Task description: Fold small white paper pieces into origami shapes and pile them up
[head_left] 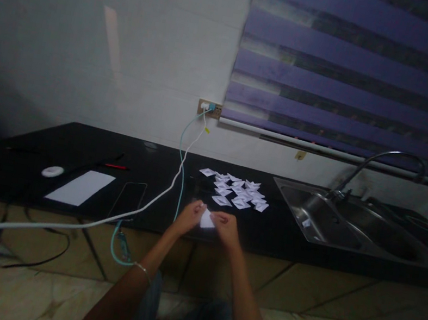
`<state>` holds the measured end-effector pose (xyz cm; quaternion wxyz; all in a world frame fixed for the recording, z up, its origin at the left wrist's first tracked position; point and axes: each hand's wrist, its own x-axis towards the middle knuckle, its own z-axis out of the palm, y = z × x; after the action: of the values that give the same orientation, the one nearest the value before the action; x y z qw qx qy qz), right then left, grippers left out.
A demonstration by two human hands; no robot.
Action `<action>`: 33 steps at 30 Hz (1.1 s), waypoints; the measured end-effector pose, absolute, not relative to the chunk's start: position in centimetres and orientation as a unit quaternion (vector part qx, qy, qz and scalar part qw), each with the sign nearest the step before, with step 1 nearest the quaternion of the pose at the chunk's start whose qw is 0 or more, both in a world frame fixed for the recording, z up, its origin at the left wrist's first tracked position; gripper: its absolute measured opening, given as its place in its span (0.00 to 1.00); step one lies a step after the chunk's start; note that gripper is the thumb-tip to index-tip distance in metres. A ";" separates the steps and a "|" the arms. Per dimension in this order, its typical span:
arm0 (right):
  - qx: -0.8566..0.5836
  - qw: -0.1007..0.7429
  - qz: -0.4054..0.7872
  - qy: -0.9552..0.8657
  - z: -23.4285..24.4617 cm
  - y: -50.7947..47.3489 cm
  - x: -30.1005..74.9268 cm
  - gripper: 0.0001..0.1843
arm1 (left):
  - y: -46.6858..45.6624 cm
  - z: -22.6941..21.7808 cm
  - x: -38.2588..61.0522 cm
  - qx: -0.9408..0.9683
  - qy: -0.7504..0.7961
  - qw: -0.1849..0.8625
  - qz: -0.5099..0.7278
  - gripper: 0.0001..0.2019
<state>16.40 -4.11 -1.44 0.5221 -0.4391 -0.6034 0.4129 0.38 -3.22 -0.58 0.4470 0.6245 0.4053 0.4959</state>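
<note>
A white folded piece of paper (207, 219), roughly wedge-shaped, is at the near edge of the glossy black worktop (284, 233), mid-scene. Both hands hold it: the left hand (189, 216) pinches its upper left corner, and the right hand (225, 229) grips its right edge with curled fingers. Whether the paper touches the worktop cannot be told.

Risks, as judged: uneven pressure from the two hands could skew a crease; a sharp pull between the pinched points could tear the sheet. A sideways sweep of the left arm could snag the thin teal cord (180, 193) just left of the hands, or the thick white cable (95, 224) farther left.

Appearance: the paper is bright and plain, narrower at the far end; individual folds are too blurred to verify.

Just beyond the hands, slightly right, is a close cluster of white boat-shaped folded papers (237, 190), several touching or overlapping. Left of the cables are a flat white rectangular paper sheet or stack (81, 189), a round white disc-like object (53, 172) and a slim red-and-black pen-like item (116, 166). Right of the cluster is a stainless steel double sink (322, 215), a small white scrap (306, 222) inside its left basin.
</note>
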 end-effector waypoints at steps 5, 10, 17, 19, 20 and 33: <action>-0.446 0.542 0.392 -0.595 -1.0 -4.3 16.4 0.17 | -3.6 -0.4 0.4 0.694 0.411 0.418 0.419 0.23; -0.443 0.546 0.406 -0.584 -0.7 -4.3 16.1 0.17 | -3.8 -0.2 0.4 0.715 0.415 0.393 0.403 0.26; -0.423 0.543 0.432 -0.583 -1.2 -3.9 16.3 0.15 | -3.9 -0.1 0.3 0.652 0.412 0.476 0.423 0.28; -0.415 0.537 0.436 -0.591 -1.2 -3.8 16.4 0.15 | -3.6 -0.3 0.3 0.642 0.415 0.458 0.454 0.26; -0.412 0.535 0.439 -0.592 -1.2 -3.9 16.4 0.16 | -3.5 -0.4 0.4 0.641 0.413 0.443 0.472 0.24; -0.422 0.551 0.432 -0.576 -0.4 -4.4 15.9 0.16 | -3.9 0.4 0.5 0.671 0.408 0.383 0.487 0.17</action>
<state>15.89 -4.40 -0.41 0.5508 -0.4220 -0.5760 0.4321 0.50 -3.87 0.39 0.3834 0.6705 0.4080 0.4868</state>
